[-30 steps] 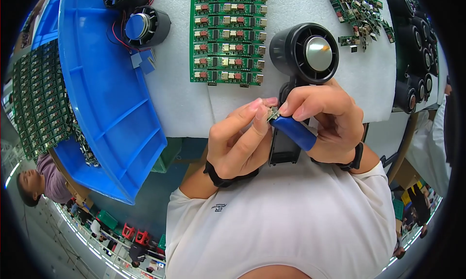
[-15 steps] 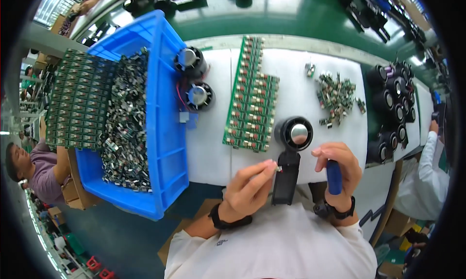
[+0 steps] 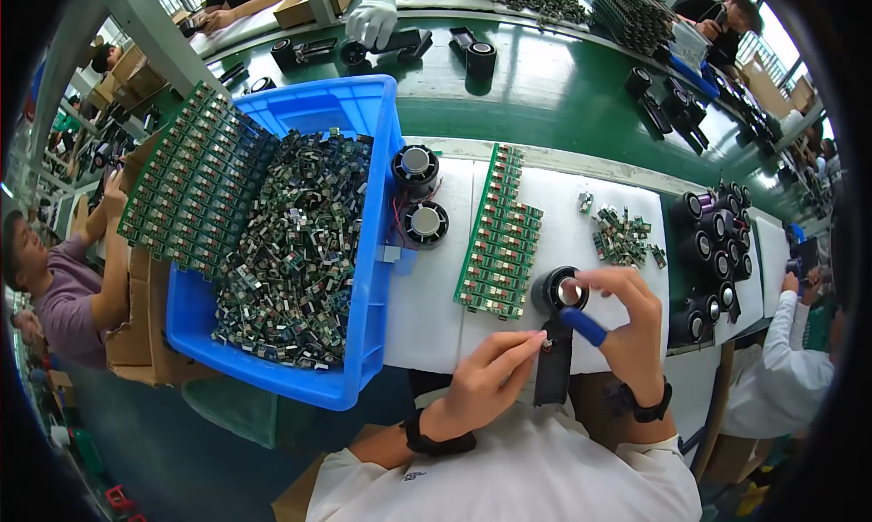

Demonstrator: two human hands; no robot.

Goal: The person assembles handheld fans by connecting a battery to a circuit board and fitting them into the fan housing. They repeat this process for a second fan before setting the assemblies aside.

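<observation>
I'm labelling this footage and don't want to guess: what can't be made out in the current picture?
All in the head view:
Small part in the left hand: too tiny, and partly covered by that hand.
Blue tube at the right hand: its wall hides whatever is inside.
Black fan: the right hand covers part of its front.
Blue bin: piled small boards hide its bottom.

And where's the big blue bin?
In the head view, the big blue bin is on the left, between the brown box and two round black parts.
</observation>
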